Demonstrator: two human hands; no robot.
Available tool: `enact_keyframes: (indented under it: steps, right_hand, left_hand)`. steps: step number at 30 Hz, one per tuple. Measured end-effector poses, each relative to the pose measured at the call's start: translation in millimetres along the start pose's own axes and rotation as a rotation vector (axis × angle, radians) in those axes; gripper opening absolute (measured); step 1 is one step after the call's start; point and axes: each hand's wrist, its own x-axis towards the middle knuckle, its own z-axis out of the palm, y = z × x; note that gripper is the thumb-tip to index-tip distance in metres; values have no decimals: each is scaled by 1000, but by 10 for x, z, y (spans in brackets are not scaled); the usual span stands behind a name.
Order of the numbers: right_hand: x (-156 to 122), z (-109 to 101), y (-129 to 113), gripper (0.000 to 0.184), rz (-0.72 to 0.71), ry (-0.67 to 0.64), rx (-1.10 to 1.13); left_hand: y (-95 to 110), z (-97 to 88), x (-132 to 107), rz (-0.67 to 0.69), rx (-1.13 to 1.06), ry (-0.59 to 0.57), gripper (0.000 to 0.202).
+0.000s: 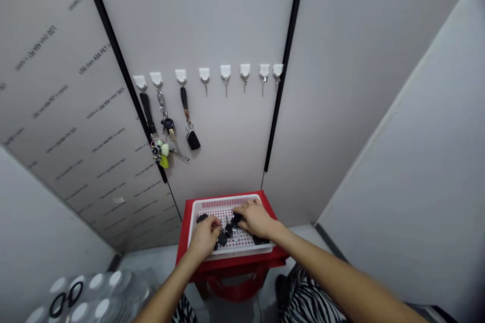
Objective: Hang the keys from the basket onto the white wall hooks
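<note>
A white plastic basket (261, 251) with a perforated bottom holds several black car keys and key rings. Inside its left part, my left hand (204, 237) has thumb and fingers pinched together beside the keys; what lies between them is too small to make out. My right hand (255, 218) reaches in from the right, its fingers closed around a black key (237, 219). Between the hands lie another black key (228, 230) and a silver clasp (235, 234). A dark key fob (223, 238) rests just right of my left hand, and a black item (260, 240) is under my right wrist.
The basket stands on a red bag (183, 229). On the wall ahead, a row of white hooks (225, 71) includes three with hanging keys, such as a black fob on a braided strap (193, 140). Capped bottles (102, 287) stand at lower left.
</note>
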Motion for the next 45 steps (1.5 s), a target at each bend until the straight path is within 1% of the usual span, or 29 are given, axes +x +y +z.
enact_keyframes:
  steps: [2, 3, 6, 8, 10, 13, 15, 18, 20, 21, 22, 24, 27, 30, 34, 36, 38, 42, 45]
  right_hand:
    - [45, 30, -28, 19, 10, -8, 45]
    - [67, 33, -33, 17, 24, 1, 109]
    - [133, -7, -39, 15, 100, 69, 454]
    - [170, -63, -65, 12, 127, 106, 738]
    - [195, -124, -109, 11, 131, 134, 997]
    - [211, -197, -173, 12, 162, 197, 1307]
    - [212, -232, -193, 14, 204, 221, 1455]
    - [210, -276, -196, 13, 212, 259, 1591]
    - [208, -299, -202, 11, 179, 283, 1623]
    - [207, -306, -207, 10, 154, 283, 1622]
    - [206, -309, -214, 10, 127, 279, 1616]
    - [201, -302, -225, 8, 74, 268, 1598]
    - [185, -284, -229, 8, 24, 276, 1549]
    - [159, -292, -236, 8, 9, 278, 1487]
    - [146, -338, -294, 9, 82, 261, 1449]
    - [168, -355, -331, 15, 151, 286, 1426]
    - [215, -362, -358, 22, 184, 298, 1394]
    - [358, -381, -382, 25, 129, 304, 1359]
    - [476, -447, -423, 25, 79, 341, 1410]
  left_hand:
    - [-6, -3, -13, 7, -1, 1, 11]
    - [-15, -2, -16, 9, -18, 4, 12]
    - [-34, 17, 11, 18, -146, 34, 20]
    - [-3, 29, 60, 22, -309, 31, 30]
    - [81, 25, 123, 36, -522, -14, 36]
    - [252, -29, 194, 32, -772, -88, 32]
    - [338, -92, 207, -25, -863, -112, 31]
    - [387, -195, 192, -125, -1038, -182, 33]
    - [394, -248, 182, -173, -1188, -248, 31]
    - [398, -266, 182, -194, -1248, -263, 29]
    - [406, -278, 187, -214, -1288, -261, 29]
    - [432, -288, 213, -246, -1319, -200, 29]
    - [482, -286, 277, -237, -1314, -34, 33]
    - [518, -290, 334, -152, -1266, 122, 33]
    - [548, -321, 356, -32, -1103, 247, 23]
    - [559, -343, 350, 11, -973, 286, 18]
    - [570, -369, 342, 61, -787, 337, 14]
    - [613, -460, 335, 146, -378, 453, 11]
    - [684, -576, 354, 202, -145, 539, 13]
